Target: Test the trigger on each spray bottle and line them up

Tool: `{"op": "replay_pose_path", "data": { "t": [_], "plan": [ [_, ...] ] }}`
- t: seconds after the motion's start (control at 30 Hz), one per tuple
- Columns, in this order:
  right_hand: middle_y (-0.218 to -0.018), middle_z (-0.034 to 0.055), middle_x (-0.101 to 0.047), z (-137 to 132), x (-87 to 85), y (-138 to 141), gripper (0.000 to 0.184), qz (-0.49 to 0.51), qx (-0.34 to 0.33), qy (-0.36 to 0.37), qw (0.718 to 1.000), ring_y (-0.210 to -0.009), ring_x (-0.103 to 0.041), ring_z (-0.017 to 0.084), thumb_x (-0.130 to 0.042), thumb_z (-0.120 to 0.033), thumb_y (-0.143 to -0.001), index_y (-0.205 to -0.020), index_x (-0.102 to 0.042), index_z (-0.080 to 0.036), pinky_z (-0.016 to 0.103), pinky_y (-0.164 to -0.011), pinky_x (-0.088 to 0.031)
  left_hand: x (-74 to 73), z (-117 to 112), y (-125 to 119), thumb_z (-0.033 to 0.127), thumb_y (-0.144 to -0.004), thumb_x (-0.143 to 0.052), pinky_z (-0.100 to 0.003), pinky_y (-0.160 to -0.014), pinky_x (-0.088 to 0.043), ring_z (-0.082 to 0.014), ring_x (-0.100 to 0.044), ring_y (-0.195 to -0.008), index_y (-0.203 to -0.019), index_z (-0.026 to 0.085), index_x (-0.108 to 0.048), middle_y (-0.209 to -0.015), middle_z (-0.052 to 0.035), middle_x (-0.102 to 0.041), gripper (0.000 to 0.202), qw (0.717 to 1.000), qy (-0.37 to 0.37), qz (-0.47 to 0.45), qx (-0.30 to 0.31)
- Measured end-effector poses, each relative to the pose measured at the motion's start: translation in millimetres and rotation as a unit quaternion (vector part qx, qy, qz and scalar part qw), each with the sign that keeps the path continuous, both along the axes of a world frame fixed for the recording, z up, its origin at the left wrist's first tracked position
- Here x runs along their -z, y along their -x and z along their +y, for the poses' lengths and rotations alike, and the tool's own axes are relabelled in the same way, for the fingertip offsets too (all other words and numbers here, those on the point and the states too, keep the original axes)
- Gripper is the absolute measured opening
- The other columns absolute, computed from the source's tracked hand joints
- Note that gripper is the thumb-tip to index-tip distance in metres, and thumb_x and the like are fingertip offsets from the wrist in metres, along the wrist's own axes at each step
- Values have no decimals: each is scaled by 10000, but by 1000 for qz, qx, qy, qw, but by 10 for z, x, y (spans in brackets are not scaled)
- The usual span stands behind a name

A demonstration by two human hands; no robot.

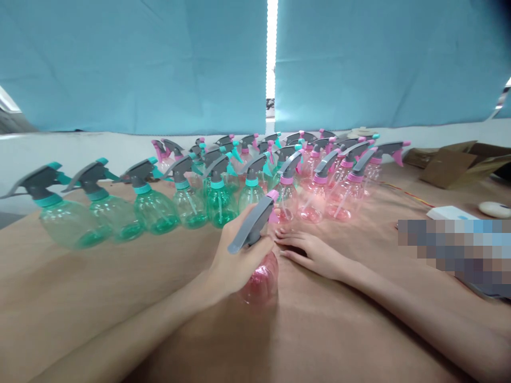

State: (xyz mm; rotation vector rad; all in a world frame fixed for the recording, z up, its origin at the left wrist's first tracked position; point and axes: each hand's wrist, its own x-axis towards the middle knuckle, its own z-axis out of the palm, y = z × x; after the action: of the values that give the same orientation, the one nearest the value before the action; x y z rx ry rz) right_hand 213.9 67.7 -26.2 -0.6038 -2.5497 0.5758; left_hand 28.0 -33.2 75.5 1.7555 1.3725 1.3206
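Observation:
My left hand [235,255] is wrapped around the neck of a pink spray bottle [261,282] with a grey trigger head and pink nozzle. The bottle is upright, close in front of me. Just to its right, my right hand [313,252] rests on the tabletop with fingers stretched toward the bottle, holding nothing. Beyond both hands stand rows of spray bottles: green ones [221,207] with teal collars to the left and middle, pink ones [311,205] with pink collars to the right. All carry grey trigger heads.
The brown table [167,298] spreads out around my arms. An open cardboard box [449,167] stands at the back right. Nearer are a white box [451,214], a white rounded object [495,209] and a pixelated flat item [459,250]. Blue curtains [136,64] hang behind.

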Motion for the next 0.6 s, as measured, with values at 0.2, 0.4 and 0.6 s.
{"op": "replay_pose_path", "data": {
  "t": [0.2,0.4,0.6],
  "plan": [
    [-1280,89,-627,7,8,-2,349,5,-2,-3,1000,-1238,-534,242,-492,-350,-952,-1247,-609,-205,444,-1040,-432,16,5,2,115,-707,-466,-243,-518,-274,-103,-324,-545,-734,233,-365,-612,67,-283,159,1000,7,2,-1],
    [-1273,98,-631,11,11,-1,347,7,-2,-5,1000,-1231,-540,244,-498,-344,-948,-1241,-613,-196,440,-1039,-433,-18,10,25,115,-717,-474,-244,-530,-279,-104,-333,-558,-745,229,-414,-616,63,-305,132,999,31,20,10],
    [-1282,96,-624,12,10,-3,341,4,-5,-5,1000,-1236,-536,248,-488,-345,-952,-1235,-615,-202,454,-1043,-427,-1,26,38,127,-717,-511,-239,-527,-293,-102,-354,-559,-743,226,-426,-608,65,-323,133,999,45,17,14]
  ]
}}
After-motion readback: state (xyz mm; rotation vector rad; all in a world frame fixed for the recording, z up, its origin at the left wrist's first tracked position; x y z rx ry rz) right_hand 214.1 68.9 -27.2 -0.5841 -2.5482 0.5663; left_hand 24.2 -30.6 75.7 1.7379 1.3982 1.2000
